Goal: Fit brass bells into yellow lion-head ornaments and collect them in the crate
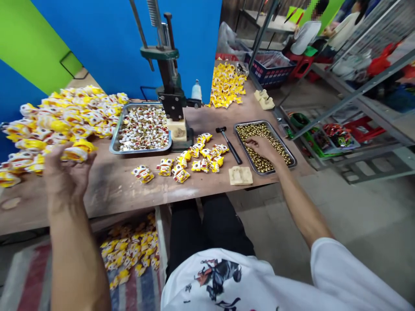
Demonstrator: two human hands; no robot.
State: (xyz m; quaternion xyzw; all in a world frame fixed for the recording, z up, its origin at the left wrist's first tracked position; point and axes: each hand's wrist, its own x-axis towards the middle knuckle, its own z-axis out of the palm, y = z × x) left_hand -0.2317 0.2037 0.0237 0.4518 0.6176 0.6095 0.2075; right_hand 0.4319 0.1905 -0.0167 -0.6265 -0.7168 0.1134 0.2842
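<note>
My left hand [66, 170] is raised over the table's left side, cupped around a yellow-and-white lion-head trinket [78, 152], with a large heap of the same trinkets [61, 116] just behind. My right hand [262, 149] rests palm down among brass beads [259, 134] in a steel tray [241, 147]. Its fingertips are buried, so I cannot see whether they hold any beads. A small black-handled hammer [229, 144] lies left of that tray. Several loose trinkets [184, 162] stand between my hands on the wooden table [106, 185].
A green hand press [171, 99] stands at the back of the table, beside a steel tray of small white-and-gold pieces [141, 149]. A yellow pile [227, 84] lies behind it, and another pile [129, 250] lies below the table. A seated person [304, 36] is beyond a blue crate [270, 71].
</note>
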